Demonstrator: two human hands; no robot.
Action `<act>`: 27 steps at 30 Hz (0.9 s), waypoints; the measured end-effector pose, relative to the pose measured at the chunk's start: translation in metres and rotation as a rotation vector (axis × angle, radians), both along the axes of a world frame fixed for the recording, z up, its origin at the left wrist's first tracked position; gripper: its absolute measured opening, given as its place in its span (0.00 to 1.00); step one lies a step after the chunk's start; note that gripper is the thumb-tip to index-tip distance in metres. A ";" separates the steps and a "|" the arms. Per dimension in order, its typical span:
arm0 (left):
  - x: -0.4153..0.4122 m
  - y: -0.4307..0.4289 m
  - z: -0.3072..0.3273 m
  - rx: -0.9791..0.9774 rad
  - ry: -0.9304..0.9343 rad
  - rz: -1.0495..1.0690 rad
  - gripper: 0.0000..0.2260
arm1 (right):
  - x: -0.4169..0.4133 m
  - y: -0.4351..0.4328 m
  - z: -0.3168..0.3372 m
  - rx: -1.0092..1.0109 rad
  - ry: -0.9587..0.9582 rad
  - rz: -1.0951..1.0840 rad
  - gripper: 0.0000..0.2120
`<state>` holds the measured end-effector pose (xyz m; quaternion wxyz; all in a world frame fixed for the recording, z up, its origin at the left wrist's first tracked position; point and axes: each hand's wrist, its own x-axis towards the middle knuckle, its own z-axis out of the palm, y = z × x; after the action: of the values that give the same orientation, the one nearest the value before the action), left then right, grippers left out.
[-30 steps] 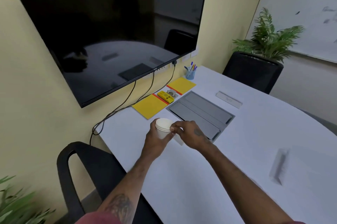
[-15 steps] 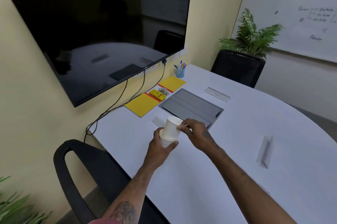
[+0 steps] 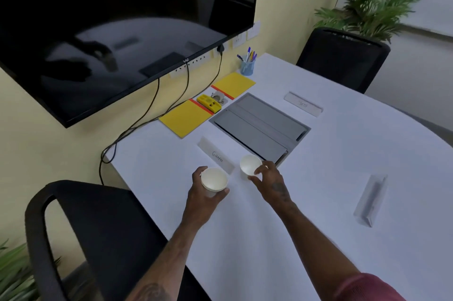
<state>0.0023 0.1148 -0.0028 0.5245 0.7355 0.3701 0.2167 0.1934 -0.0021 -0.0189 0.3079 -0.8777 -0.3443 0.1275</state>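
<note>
White cup [image 3: 250, 164] near hatch [image 3: 259, 124] edge, stack [image 3: 213, 179] apart

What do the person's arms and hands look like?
The left hand and the right hand are bare, with no gloves or watch. Both forearms are bare too. The left forearm carries a dark tattoo near the elbow, and a smaller tattoo marks the right wrist. A reddish sleeve covers the right upper arm.

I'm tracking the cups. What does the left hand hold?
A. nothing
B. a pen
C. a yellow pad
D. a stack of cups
D: the left hand grips a stack of cups, several rims showing at its edge, and the right hand holds a single cup.
</note>
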 end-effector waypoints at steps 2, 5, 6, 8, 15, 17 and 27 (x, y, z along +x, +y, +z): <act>0.001 -0.001 -0.006 -0.007 0.014 0.016 0.35 | 0.004 0.000 -0.017 -0.037 0.027 -0.023 0.13; 0.003 -0.001 -0.017 -0.020 0.038 0.046 0.36 | 0.008 0.002 -0.039 -0.094 0.042 -0.025 0.13; 0.003 -0.001 -0.021 -0.025 0.044 0.054 0.36 | 0.010 0.003 -0.045 -0.107 0.049 -0.023 0.14; 0.004 0.000 -0.027 -0.033 0.059 0.067 0.35 | 0.013 0.005 -0.053 -0.141 0.053 -0.013 0.14; 0.005 0.006 -0.035 -0.036 0.101 0.083 0.36 | 0.022 0.006 -0.072 -0.255 0.021 0.020 0.14; 0.007 0.007 -0.036 -0.037 0.104 0.084 0.36 | 0.023 0.007 -0.075 -0.264 0.027 0.032 0.15; 0.009 0.001 -0.036 -0.037 0.111 0.069 0.36 | 0.021 -0.001 -0.077 -0.251 0.025 0.070 0.22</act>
<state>0.0114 0.1160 -0.0383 0.5089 0.7234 0.4276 0.1869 0.2143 -0.0027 -0.0963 0.1953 -0.8951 -0.3523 0.1910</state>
